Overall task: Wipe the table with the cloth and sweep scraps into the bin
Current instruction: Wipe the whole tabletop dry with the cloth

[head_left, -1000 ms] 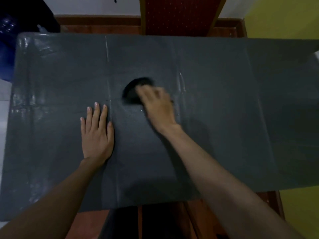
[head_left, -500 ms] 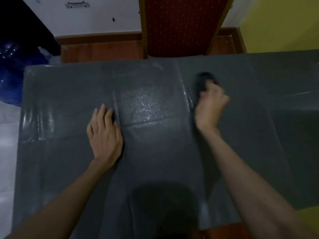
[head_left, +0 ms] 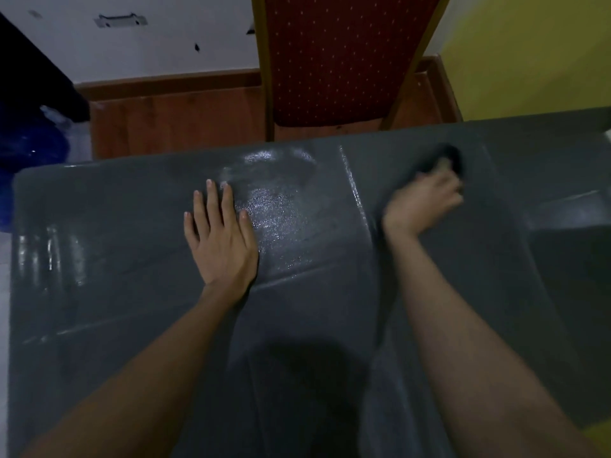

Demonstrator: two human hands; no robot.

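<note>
1. Since the frame half a second back, the right hand and the dark cloth under its fingertips have travelled further right along the far edge of the counter; the left hand keeps its place.
2. Right hand: motion-blurred, fingers curled down onto the cloth and pressing it to the surface; closed on it as far as can be made out.
3. Left hand: open, palm flat, fingers spread, bracing the grey covering left of the cloth.
4. Cloth: near the far edge of the counter, well right of the left hand, mostly hidden by the fingers.
5. Progress, judged: a wet sheen lies between the left hand and the cloth, so the middle looks wiped. The counter right of the cloth and its near part look dull, likely still to do.
6. Scraps and bin: none visible; the sweeping step appears not yet begun.
7. Surface: grey sheet with raised creases, one running just left of the cloth.
8. Room: red dotted chair beyond the counter, behind the cloth; wooden floor, white wall, yellow wall to the right.
</note>
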